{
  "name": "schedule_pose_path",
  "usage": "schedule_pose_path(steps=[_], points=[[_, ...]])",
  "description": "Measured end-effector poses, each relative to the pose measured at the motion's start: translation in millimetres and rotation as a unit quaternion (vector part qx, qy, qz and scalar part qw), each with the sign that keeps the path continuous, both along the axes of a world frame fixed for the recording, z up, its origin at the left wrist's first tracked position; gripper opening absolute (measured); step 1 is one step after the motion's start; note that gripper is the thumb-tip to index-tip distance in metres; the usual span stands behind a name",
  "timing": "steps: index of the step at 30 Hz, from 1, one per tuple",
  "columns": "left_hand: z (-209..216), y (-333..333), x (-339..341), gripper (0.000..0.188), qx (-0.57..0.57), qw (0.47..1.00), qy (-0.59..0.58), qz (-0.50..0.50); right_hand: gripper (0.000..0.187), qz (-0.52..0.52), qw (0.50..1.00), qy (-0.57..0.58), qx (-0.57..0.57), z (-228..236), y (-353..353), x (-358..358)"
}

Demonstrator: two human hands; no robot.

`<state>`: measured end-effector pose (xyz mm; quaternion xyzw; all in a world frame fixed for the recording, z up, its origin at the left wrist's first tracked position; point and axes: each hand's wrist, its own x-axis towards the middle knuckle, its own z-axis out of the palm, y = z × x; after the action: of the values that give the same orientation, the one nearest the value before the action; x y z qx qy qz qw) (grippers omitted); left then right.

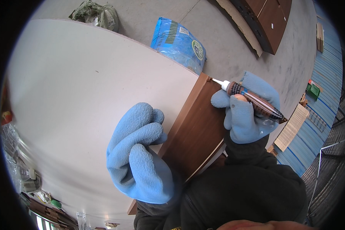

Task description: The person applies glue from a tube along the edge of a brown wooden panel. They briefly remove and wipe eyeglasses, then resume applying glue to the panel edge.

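Tube (262, 104), one: brown, with a white nozzle. It lay slantwise in the right hand (253, 111), body across the palm, pointed tail out past the hand's right side, nozzle out past the fingers to the left. The nozzle tip stood at the board's far corner, beside a small dark mark; whether the two touched could not be told.

Right hand: blue glove, a bare digit tip showing, fingers closed around the tube.

Board (197, 124), one: brown, long, set slantwise between the hands, the right hand just beside its far end.

Left hand (140, 155): blue glove, fingers loosely half curled, nothing seen in it; near the board's left edge, well apart from the tube, contact with the board uncertain.

Table (65, 76): white, left of the board.

Bag (180, 46): blue, beyond the table's far edge.

Sack (97, 16): olive, farther left.

Panels (270, 23): brown, upper right, on grey floor (220, 44).
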<state>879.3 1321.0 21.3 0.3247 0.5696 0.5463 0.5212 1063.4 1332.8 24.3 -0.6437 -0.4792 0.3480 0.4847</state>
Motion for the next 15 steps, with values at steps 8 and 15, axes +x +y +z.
schedule_pose_path(steps=[8,15], points=[[0,0,1,0.026,0.0,1.0,-0.007,0.006,0.019,0.06,0.996,0.019,-0.064,14,8,7],[-3,0,6,0.037,0.016,0.999,0.031,0.0,0.026,0.011,0.997,0.035,-0.06,8,2,8]])
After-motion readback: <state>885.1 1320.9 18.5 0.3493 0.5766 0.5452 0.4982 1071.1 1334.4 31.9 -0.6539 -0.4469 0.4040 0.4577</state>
